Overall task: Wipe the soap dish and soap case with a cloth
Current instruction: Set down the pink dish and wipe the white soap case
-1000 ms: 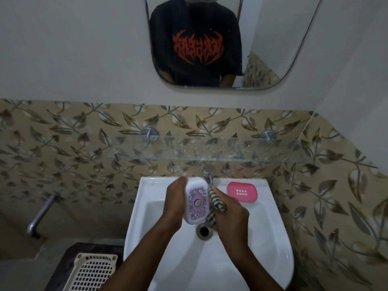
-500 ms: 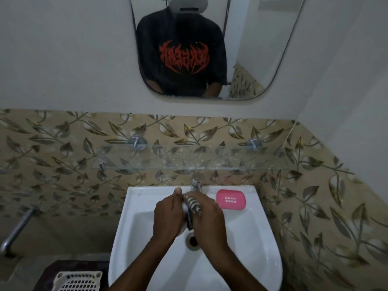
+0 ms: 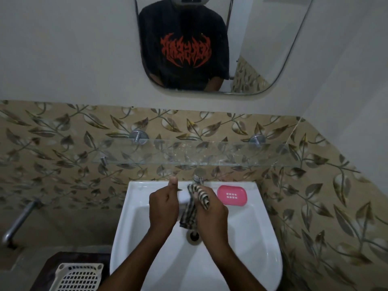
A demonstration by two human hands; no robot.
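Observation:
Over the white sink [image 3: 247, 234], my left hand [image 3: 162, 204] grips the white soap case [image 3: 183, 196], of which only a narrow edge shows between my hands. My right hand [image 3: 212, 215] holds a dark and light striped cloth [image 3: 198, 196] pressed against the case, with a tail of cloth hanging toward the drain. The pink soap dish [image 3: 232, 195] lies on the sink's back rim at the right, apart from both hands.
A chrome tap [image 3: 199, 177] stands just behind my hands under a glass shelf [image 3: 189, 152]. The drain [image 3: 194, 236] lies below the cloth. A white perforated basket [image 3: 77, 277] sits at lower left, a metal pipe [image 3: 19, 223] on the left wall, a mirror [image 3: 210, 45] above.
The soap case's printed face was showing a second ago; it is turned edge-on and mostly covered. My right hand has brought the cloth up against the case.

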